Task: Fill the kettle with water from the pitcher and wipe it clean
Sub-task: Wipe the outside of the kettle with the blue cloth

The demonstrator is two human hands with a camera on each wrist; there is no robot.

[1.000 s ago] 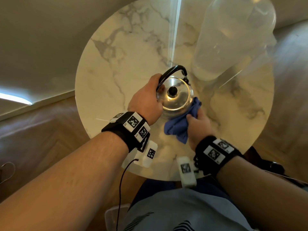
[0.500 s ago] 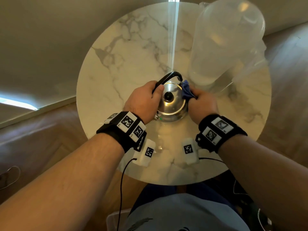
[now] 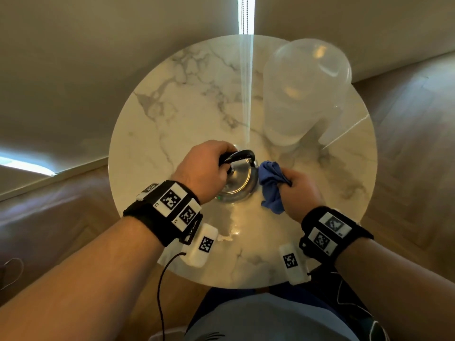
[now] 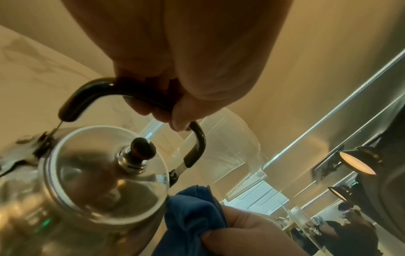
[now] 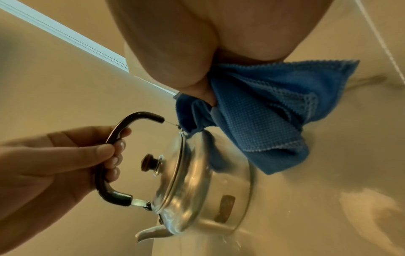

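Observation:
A small steel kettle (image 3: 237,182) with a black handle stands on the round marble table (image 3: 172,114), its lid on. My left hand (image 3: 206,168) grips the kettle's handle (image 4: 136,93), fingers curled round it (image 5: 109,152). My right hand (image 3: 298,190) holds a bunched blue cloth (image 3: 270,185) against the kettle's right side (image 5: 252,110). The cloth (image 4: 192,216) touches the kettle just below the lid's rim. The clear plastic pitcher (image 3: 302,94) stands at the back right of the table, apart from both hands.
The table's edge runs close to my body, and wet patches shine on the marble in front of the kettle (image 3: 231,225). Wooden floor (image 3: 413,119) lies around the table. A bright strip of window light (image 3: 246,16) falls across the tabletop from behind.
My right hand with the cloth went from the kettle's near right side up beside the lid, then back down its right side. My left hand kept hold of the handle.

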